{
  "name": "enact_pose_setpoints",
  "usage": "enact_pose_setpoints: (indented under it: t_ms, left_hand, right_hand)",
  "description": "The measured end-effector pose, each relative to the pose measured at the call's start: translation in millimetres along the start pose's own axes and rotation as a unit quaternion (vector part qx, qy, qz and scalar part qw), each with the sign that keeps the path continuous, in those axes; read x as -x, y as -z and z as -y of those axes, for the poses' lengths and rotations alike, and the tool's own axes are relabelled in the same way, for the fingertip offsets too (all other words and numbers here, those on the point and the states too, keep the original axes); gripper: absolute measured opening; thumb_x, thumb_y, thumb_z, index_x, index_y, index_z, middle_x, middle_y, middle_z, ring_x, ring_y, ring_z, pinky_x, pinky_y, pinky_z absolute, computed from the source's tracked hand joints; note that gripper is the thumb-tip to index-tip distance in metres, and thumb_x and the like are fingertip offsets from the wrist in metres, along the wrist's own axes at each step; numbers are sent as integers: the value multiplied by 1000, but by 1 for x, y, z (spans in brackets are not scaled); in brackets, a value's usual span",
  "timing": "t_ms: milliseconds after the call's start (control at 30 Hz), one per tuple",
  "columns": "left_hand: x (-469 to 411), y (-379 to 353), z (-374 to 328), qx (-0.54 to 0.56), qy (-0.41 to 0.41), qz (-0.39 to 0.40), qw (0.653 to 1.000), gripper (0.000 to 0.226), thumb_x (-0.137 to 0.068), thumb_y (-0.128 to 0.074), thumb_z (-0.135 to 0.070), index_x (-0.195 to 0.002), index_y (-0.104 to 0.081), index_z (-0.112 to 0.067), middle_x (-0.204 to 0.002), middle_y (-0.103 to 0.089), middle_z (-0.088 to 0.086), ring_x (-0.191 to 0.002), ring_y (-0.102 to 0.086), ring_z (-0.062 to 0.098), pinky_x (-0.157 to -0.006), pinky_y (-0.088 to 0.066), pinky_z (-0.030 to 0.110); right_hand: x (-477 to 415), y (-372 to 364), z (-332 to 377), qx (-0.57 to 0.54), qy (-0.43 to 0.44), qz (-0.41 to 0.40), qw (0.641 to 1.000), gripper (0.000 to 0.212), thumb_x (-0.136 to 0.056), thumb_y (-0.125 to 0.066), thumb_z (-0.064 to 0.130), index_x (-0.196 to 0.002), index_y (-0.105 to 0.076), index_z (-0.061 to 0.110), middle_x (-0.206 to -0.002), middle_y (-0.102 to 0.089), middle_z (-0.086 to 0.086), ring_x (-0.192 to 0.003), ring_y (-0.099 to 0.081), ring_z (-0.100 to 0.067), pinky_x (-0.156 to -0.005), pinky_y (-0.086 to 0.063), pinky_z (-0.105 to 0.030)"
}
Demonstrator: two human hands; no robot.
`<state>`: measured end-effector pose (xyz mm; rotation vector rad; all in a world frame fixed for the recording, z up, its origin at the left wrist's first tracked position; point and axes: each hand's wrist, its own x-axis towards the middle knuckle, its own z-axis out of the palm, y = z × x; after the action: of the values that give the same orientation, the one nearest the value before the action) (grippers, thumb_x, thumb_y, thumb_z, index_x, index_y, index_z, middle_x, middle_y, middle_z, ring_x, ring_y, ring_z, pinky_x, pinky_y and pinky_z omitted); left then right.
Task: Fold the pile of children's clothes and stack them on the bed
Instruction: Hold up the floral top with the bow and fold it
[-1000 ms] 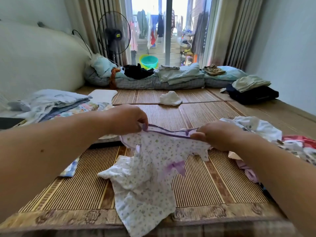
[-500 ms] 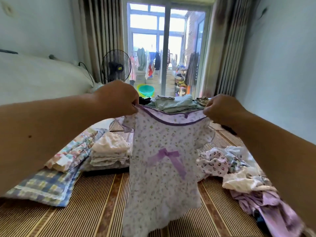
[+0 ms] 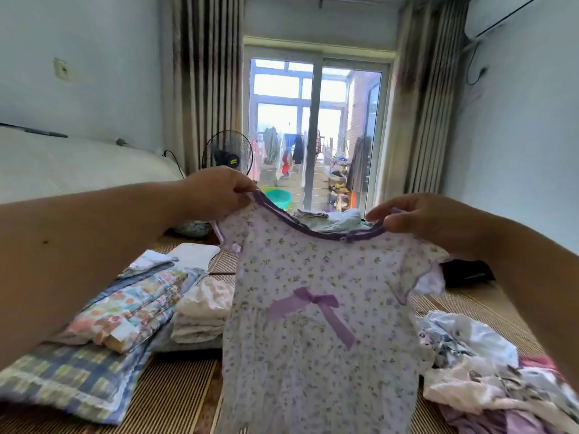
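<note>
Aloft, left hand (image 3: 216,194) and right hand (image 3: 432,223) pinch the dress (image 3: 313,333) neckline between folded stack (image 3: 131,311) and loose pile (image 3: 482,371).

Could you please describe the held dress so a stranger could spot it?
In front of the glass door, the left hand and right hand hold up a dress by its shoulders. Unlike the clothes lying around it, it hangs free, lilac-flowered with a purple bow.

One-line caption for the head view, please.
The left hand and right hand hold a floral dress up by its shoulders, folded stacks on the left, an unfolded pile on the right.
</note>
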<state>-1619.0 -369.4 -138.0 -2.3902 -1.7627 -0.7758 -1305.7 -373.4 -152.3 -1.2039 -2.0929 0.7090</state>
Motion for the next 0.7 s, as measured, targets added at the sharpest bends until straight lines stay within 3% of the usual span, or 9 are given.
enact_pose_setpoints:
  t_ms: [67,133,233,300,400,467,500,567,700]
  left_hand:
    - [1,2,3,24,16,12,1000,24,-98,-51,-17,-113,-68,-22,-109,-66,3,-103,-58,21,-88,-45,33]
    - [1,0,7,69,36,23,997,17,-97,-53,-19,-100,-69,-26,-103,-68,3,-100,-61,23,-89,-49,36]
    - [0,-9,10,171,63,46,982,14,-97,-54,-25,-93,-68,-22,-97,-70,8,-94,-65,26,-85,-51,38]
    - [-2,-15,10,229,85,46,969,21,-97,-54,-30,-97,-68,-14,-98,-70,14,-86,-65,25,-82,-53,39]
    - [-7,-26,3,225,133,34,965,27,-96,-55,-37,-96,-68,-14,-91,-69,10,-77,-64,22,-72,-54,34]
    - [-14,-33,-7,212,169,28,962,29,-94,-57,-38,-97,-67,-11,-83,-67,7,-71,-63,21,-65,-56,34]
    - [-18,-38,-14,229,185,25,955,27,-92,-59,-36,-94,-65,-10,-77,-64,5,-65,-61,19,-58,-55,30]
    - [-23,-45,-33,315,213,30,924,18,-89,-62,-27,-89,-63,-8,-69,-61,5,-58,-58,18,-52,-52,26]
    - [-29,-50,-73,425,186,74,883,10,-86,-60,-12,-77,-58,-11,-68,-62,8,-65,-61,21,-67,-56,33]
  right_hand:
    - [5,7,-3,35,-18,64,997,34,-72,-79,33,-98,-72,12,-92,-75,-7,-80,-72,-21,-63,-53,-20]
    - [5,9,-10,30,-35,46,998,42,-68,-82,35,-94,-70,4,-90,-74,-14,-79,-70,-27,-67,-55,-28]
    - [2,5,-16,-52,-46,3,998,50,-74,-78,37,-102,-65,-2,-102,-70,-21,-96,-67,-37,-87,-54,-43]
    - [1,-4,-17,-79,-56,-36,995,34,-84,-68,27,-103,-65,-1,-102,-71,-19,-92,-69,-34,-82,-56,-39]
    - [-11,-22,-21,-104,-94,-154,978,23,-86,-69,18,-99,-67,-1,-94,-72,-20,-76,-68,-28,-74,-57,-41]
    - [-20,-35,-19,-192,-133,-187,954,17,-84,-71,13,-95,-66,1,-73,-71,-12,-59,-65,-18,-58,-57,-33]
    - [-25,-41,-15,-229,-143,-194,943,13,-84,-70,12,-92,-65,3,-63,-67,-6,-49,-62,-12,-50,-53,-27]
    - [-34,-52,-5,-268,-138,-191,934,9,-85,-69,11,-90,-64,6,-62,-63,-5,-43,-60,-11,-47,-50,-24]
    - [-36,-66,18,-270,-71,-118,953,1,-85,-67,6,-86,-68,6,-76,-65,-12,-58,-61,-17,-57,-58,-31]
